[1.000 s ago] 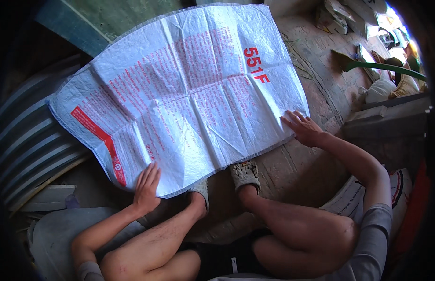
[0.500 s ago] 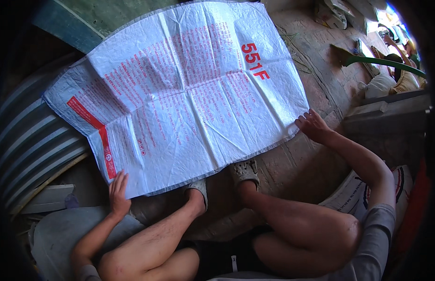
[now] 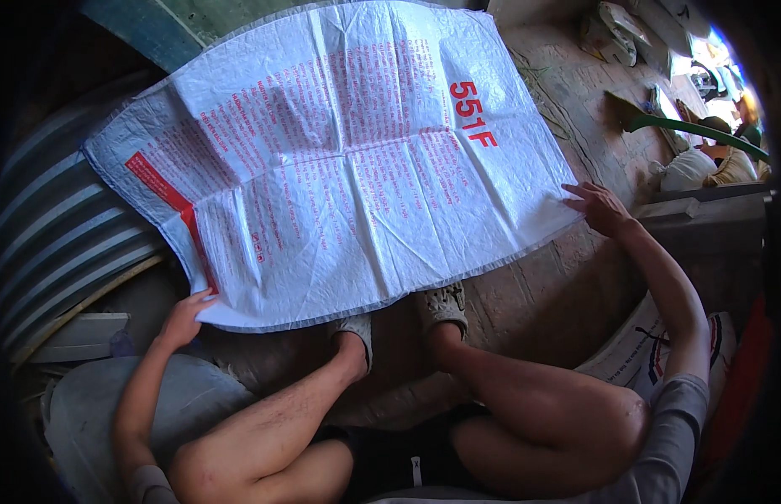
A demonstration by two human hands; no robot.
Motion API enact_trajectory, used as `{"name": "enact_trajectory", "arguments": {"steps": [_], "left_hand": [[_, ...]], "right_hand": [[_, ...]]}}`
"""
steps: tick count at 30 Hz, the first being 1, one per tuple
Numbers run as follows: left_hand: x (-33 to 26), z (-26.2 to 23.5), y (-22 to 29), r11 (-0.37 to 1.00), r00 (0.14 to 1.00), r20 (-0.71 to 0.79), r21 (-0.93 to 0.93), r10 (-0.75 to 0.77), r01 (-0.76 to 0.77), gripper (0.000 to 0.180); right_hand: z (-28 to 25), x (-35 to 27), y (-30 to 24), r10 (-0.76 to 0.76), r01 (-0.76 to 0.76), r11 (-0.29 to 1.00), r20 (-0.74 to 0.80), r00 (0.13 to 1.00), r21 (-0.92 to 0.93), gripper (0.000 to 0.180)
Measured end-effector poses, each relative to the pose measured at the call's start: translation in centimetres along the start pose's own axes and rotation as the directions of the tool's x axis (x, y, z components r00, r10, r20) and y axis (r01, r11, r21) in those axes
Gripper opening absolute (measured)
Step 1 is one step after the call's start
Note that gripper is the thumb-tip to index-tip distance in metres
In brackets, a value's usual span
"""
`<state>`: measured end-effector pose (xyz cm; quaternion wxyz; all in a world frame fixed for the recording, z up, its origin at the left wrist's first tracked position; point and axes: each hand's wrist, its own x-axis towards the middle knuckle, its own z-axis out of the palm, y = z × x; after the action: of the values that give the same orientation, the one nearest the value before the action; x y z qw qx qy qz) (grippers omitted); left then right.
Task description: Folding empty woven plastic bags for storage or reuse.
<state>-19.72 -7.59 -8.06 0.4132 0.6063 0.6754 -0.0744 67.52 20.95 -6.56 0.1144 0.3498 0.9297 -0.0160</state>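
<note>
A large white woven plastic sack (image 3: 365,227) with red print lies spread out in front of me, creased along several fold lines. Its near left corner is in my left hand (image 3: 185,320), the fingers closed on the edge beside a red printed strip. At the near right corner, my right hand (image 3: 604,210) pinches the sack's edge, with some fingers resting over the top. The sack's near edge reaches over the toes of my clogs (image 3: 445,309). What lies under the sack is hidden.
Corrugated metal (image 3: 79,218) curves along the left. A grey rounded seat-like thing (image 3: 130,412) stands by my left leg. Another printed white sack (image 3: 634,349) lies beyond my right knee. A green-handled tool (image 3: 693,126) and bundles (image 3: 688,168) are at the far right, above the brick floor (image 3: 533,302).
Both hands have moved outward, my left hand also upward. The sack's near edge has shifted away from me and looks tauter. My left fingers, stretched out before, are now bent around the corner.
</note>
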Motion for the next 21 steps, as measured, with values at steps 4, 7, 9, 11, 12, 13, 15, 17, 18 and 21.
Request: {"name": "enact_trajectory", "arguments": {"steps": [4, 7, 9, 11, 12, 13, 15, 17, 18, 21], "left_hand": [[2.0, -2.4, -3.5, 0.990, 0.986, 0.152, -0.112, -0.064, 0.081, 0.044], [6.1, -6.2, -4.7, 0.985, 0.944, 0.287, -0.010, -0.163, 0.173, 0.030], [8.3, -9.4, -5.4, 0.937, 0.822, 0.450, 0.176, -0.349, 0.302, 0.030], [9.2, -11.1, -6.8, 0.903, 0.758, 0.492, 0.264, -0.428, 0.339, 0.032], [10.9, -11.9, -6.8, 0.880, 0.692, 0.547, 0.348, -0.471, 0.324, 0.034], [12.3, -12.5, -6.8, 0.887, 0.669, 0.585, 0.341, -0.458, 0.310, 0.037], [12.8, -15.3, -7.5, 0.824, 0.547, 0.616, 0.422, -0.567, 0.378, 0.037], [13.2, -17.6, -7.8, 0.786, 0.399, 0.682, 0.475, -0.613, 0.394, 0.040], [13.1, -18.8, -7.8, 0.781, 0.383, 0.687, 0.477, -0.618, 0.403, 0.040], [14.7, -23.1, -5.6, 0.662, 0.206, 0.640, 0.640, -0.740, 0.390, 0.055]], "right_hand": [[0.7, 2.2, 3.1, -0.005, -0.002, 0.996, 0.080, 0.997, 0.088, 0.037], [1.9, 5.1, 5.6, 0.027, -0.218, 0.904, 0.459, 0.888, 0.368, 0.027], [2.9, 7.7, 6.6, 0.047, -0.278, 0.894, 0.543, 0.838, 0.351, 0.026], [3.6, 11.4, 6.2, 0.031, -0.385, 0.864, 0.728, 0.685, 0.325, 0.031], [3.8, 10.9, 7.7, 0.045, -0.400, 0.862, 0.738, 0.673, 0.312, 0.031], [4.2, 10.5, 9.0, 0.021, -0.399, 0.888, 0.848, 0.529, 0.227, 0.041], [3.5, 13.3, 10.1, -0.034, -0.355, 0.918, 0.927, 0.373, 0.176, 0.052], [1.6, 16.4, 11.4, 0.019, -0.500, 0.866, 0.998, 0.067, 0.017, 0.068], [0.4, 18.3, 12.0, 0.004, -0.490, 0.871, 0.998, 0.063, 0.027, 0.068], [-3.0, 21.2, 15.8, -0.048, -0.424, 0.905, 0.998, -0.027, 0.032, 0.068]]}}
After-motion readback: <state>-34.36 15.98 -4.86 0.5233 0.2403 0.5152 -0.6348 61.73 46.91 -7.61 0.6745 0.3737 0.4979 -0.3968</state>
